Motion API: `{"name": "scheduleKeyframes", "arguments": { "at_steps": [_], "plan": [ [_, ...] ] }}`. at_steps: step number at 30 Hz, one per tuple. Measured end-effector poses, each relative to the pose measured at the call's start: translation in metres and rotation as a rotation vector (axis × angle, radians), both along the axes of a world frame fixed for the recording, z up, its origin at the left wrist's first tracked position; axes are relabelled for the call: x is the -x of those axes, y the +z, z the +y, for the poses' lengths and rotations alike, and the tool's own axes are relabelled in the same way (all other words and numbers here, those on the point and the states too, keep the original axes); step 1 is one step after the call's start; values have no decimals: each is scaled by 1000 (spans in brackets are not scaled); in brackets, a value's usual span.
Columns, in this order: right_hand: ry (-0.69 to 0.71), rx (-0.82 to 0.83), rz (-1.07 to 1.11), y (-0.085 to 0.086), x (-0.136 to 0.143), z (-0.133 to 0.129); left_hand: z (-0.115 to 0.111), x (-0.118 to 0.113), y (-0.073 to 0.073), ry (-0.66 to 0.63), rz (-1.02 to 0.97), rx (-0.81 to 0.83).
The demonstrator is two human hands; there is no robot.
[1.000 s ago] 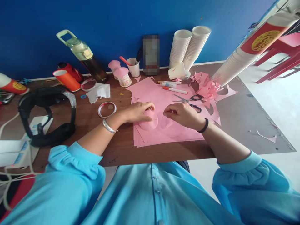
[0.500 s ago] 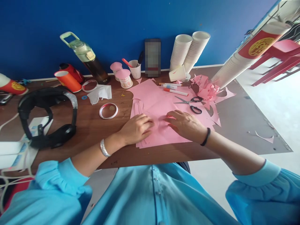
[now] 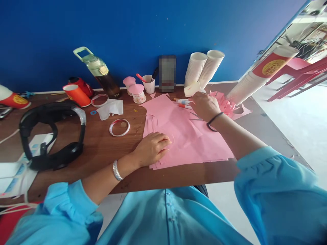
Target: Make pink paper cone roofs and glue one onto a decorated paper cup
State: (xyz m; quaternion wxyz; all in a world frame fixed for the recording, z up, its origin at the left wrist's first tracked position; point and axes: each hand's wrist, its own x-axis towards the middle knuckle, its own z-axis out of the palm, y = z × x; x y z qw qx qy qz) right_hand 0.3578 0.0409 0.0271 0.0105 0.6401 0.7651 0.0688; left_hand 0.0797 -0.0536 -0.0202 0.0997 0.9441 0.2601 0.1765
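My left hand (image 3: 154,148) rests on the pink paper sheets (image 3: 176,119), its fingers curled together around a piece of pink paper (image 3: 172,139) whose curved edge shows by the fingertips. Further back, my right hand (image 3: 205,104) reaches over the sheets with its fingers bent down beside a white tube with blue print (image 3: 182,101) and an orange-and-white marker (image 3: 184,106). Whether those fingers grip anything is hidden. Scissors (image 3: 196,119) lie under the right wrist, only the blades showing. A white paper cup (image 3: 192,90) lies tipped just behind that hand.
Crumpled pink scraps (image 3: 226,103) lie at the right near a long cup stack (image 3: 246,85). Two more cup stacks (image 3: 196,66) stand by the wall. Left are tape rolls (image 3: 119,128), a bottle (image 3: 102,71), small pink-topped cups (image 3: 138,93) and a black headset (image 3: 52,136).
My right hand has moved from the front of the pink sheets back to the pens, now covering the scissors' handles. My left hand stays on the paper. The view has tilted slightly.
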Motion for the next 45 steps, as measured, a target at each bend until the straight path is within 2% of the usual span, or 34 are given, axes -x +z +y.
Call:
{"name": "scheduleKeyframes", "arguments": {
  "at_steps": [5, 8, 12, 13, 15, 17, 20, 24, 27, 29, 31, 33, 36, 39, 42, 45],
  "plan": [
    [-11, 74, -53, -10, 5, 39, 12, 3, 19, -18, -14, 70],
    [0, 36, 3, -2, 8, 38, 26, 6, 35, 120, -33, 58],
    [69, -52, 186, 12, 14, 6, 46, 7, 46, 349, -175, -62],
    [156, -44, 353, 12, 17, -5, 49, 6, 45, 362, -211, -49],
    [327, 38, 668, 8, 23, -27, 53, 3, 42, 329, -264, 34],
    [402, 117, 831, -1, 28, -43, 53, 0, 38, 247, -276, 109],
    [409, 181, 917, -13, 33, -60, 46, -4, 35, 182, -262, 134],
    [424, 166, 934, -18, 32, -64, 38, 0, 29, 224, -270, 197],
    [377, -24, 731, -13, 30, -43, 37, 4, 19, 296, -330, 276],
    [298, -181, 410, -7, 29, -13, 38, 4, 11, 333, -359, 335],
    [342, -239, 125, -2, 29, 25, 40, 4, 6, 341, -371, 380],
    [408, -245, -44, 1, 26, 63, 41, 5, 3, 335, -383, 396],
    [464, -267, -110, 2, 21, 108, 43, 8, 2, 326, -393, 394],
    [479, -292, -80, -1, 13, 135, 44, 11, 0, 321, -396, 409],
    [504, -294, -108, -6, 9, 145, 46, 12, -1, 319, -402, 434],
    [504, -282, -137, -9, 7, 144, 47, 12, 0, 303, -387, 448]
  ]
}}
